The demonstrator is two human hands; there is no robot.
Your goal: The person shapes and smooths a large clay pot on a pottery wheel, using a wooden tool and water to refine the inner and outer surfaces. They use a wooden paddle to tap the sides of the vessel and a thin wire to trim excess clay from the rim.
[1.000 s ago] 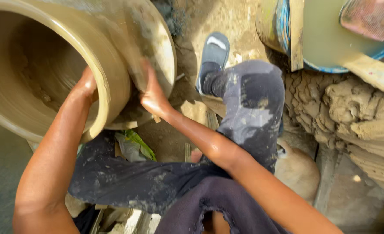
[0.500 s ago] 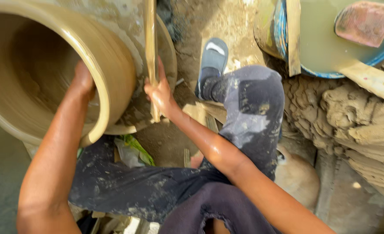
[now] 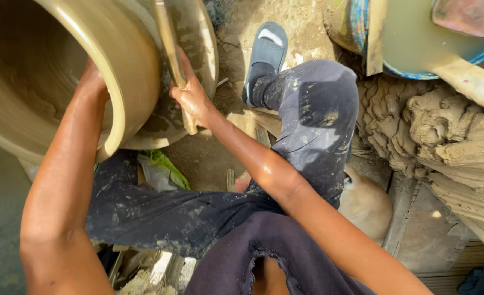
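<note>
Head view, looking down over your lap. You are sitting with a large wet clay pot (image 3: pixel 127 71) lying tilted in front of you at upper left, its wide mouth turned toward the camera.

Your left hand (image 3: pixel 92 84) is reaching over the thick rim and into the pot; its fingers are hidden inside, so you cannot tell from this view how far they are opening or whether they are gripping anything. The back of the hand is pressing against the inner wall just under the rim.

Your right hand (image 3: pixel 193 98) is closing around a flat wooden paddle (image 3: pixel 172 60), fingers wrapping its lower part. The paddle is standing nearly upright, its face lying against the outer wall of the pot, directly across the wall from the left hand.

Surroundings: your mud-spattered dark trousers (image 3: pixel 313 114) are filling the middle of the frame, right knee bent up, foot in a grey sandal (image 3: pixel 266 49) resting on the dirt floor. A heap of raw clay (image 3: pixel 433 125) is sitting at right, just beside the knee. A round green basin with a blue rim (image 3: pixel 411 38) is showing at upper right, with a wooden plank (image 3: pixel 466 79) lying across it.
</note>
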